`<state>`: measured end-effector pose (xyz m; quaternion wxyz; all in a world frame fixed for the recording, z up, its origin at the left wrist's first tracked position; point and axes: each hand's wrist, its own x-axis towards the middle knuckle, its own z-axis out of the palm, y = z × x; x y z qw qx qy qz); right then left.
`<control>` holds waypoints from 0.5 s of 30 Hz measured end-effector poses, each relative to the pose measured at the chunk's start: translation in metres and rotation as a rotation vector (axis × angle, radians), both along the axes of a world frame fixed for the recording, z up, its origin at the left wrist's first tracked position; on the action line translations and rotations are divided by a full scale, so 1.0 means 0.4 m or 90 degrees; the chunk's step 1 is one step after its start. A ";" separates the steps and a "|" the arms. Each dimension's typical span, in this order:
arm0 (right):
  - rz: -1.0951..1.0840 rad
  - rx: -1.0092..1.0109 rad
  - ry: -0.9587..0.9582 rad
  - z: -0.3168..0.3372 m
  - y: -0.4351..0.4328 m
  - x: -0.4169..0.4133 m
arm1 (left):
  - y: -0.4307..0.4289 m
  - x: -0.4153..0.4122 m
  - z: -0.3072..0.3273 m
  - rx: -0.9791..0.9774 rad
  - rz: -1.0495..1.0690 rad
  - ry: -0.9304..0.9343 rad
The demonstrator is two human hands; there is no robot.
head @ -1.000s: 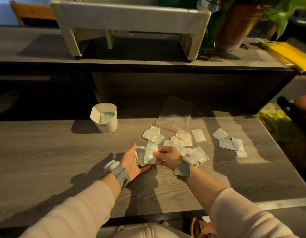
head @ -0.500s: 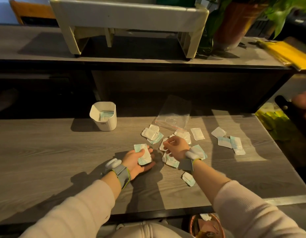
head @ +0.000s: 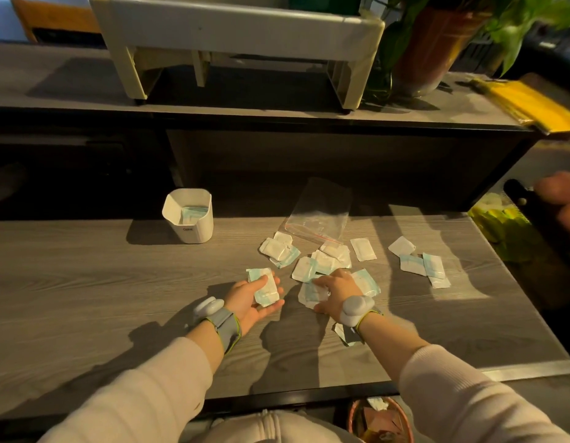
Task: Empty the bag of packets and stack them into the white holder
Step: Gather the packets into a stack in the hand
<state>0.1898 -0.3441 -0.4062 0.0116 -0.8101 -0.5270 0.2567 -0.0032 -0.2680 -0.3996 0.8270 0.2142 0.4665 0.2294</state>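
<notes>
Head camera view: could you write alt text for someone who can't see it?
A person's left hand holds a small stack of packets above a wooden table, while the right hand reaches for loose packets scattered there. A white holder with some packets inside stands further left, and an empty clear bag lies behind the pile.

grey wood table point(head: 85, 282) | raised shelf point(head: 69, 91) behind | potted plant point(head: 437, 49), prob. real

One holder point(head: 188, 215), one bag point(head: 319, 212), two hands.
</notes>
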 end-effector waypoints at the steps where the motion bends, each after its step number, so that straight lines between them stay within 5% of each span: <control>1: 0.003 0.011 0.004 -0.003 -0.004 0.000 | -0.001 0.000 -0.001 -0.005 0.000 0.003; 15: -0.088 0.265 0.171 0.050 0.021 -0.060 | 0.003 0.016 -0.016 -0.109 -0.007 -0.024</control>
